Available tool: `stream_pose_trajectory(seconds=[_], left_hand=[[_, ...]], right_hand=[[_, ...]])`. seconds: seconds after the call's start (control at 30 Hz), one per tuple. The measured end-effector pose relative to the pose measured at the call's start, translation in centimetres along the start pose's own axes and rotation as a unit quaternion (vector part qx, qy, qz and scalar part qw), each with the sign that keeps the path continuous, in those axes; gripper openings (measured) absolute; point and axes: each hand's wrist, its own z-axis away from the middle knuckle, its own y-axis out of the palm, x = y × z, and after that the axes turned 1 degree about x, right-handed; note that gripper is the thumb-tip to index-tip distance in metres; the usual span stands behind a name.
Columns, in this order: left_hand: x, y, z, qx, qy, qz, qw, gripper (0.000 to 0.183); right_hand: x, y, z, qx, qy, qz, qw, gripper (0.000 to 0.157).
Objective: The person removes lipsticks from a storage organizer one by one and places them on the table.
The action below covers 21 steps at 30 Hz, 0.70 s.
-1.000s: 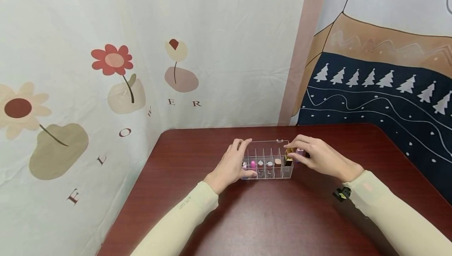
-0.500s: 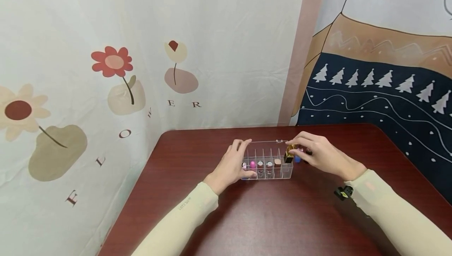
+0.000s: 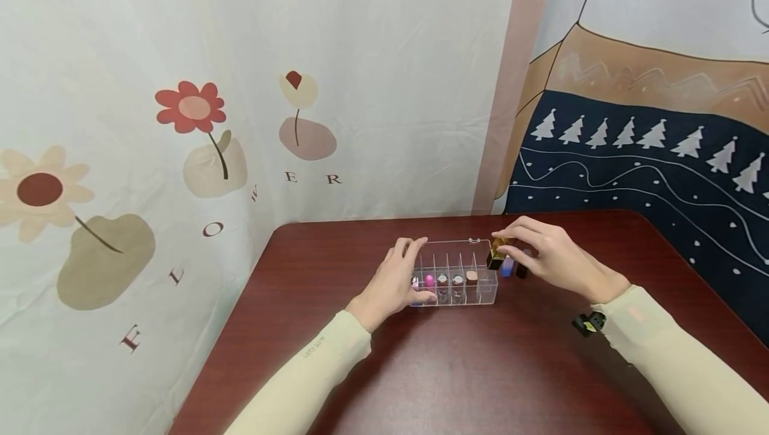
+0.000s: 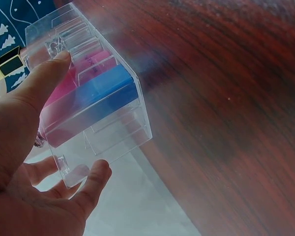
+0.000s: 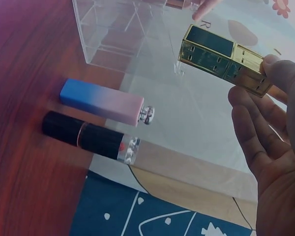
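A gold-and-black tube (image 5: pixel 214 56) is hovering by the right end of a clear box (image 3: pixel 488 292), the right grip (image 3: pixel 553 256) pinching it. The left grip (image 3: pixel 387 286) is clasping that box; nearby, a blue-and-pink tube (image 5: pixel 102 101) and black tube (image 5: pixel 96 139) are standing.

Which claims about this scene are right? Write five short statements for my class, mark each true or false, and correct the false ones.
1. The left hand holds the clear organizer. True.
2. The right hand pinches a gold-and-black tube. True.
3. That tube sits inside the organizer. False: it is held in the air.
4. A blue-and-pink tube is beside a black tube. True.
5. Those two lie flat. False: they stand upright on the table.
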Motion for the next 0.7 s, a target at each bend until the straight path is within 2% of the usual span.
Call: stream_pose_trajectory(seconds=[0.7], left_hand=[[0.0, -0.1, -0.1, 0.004, -0.002, 0.004, 1.0, 0.124]], right_hand=[[-1.2, -1.5, 0.9, -0.019, 0.004, 0.031, 0.999, 0.049]])
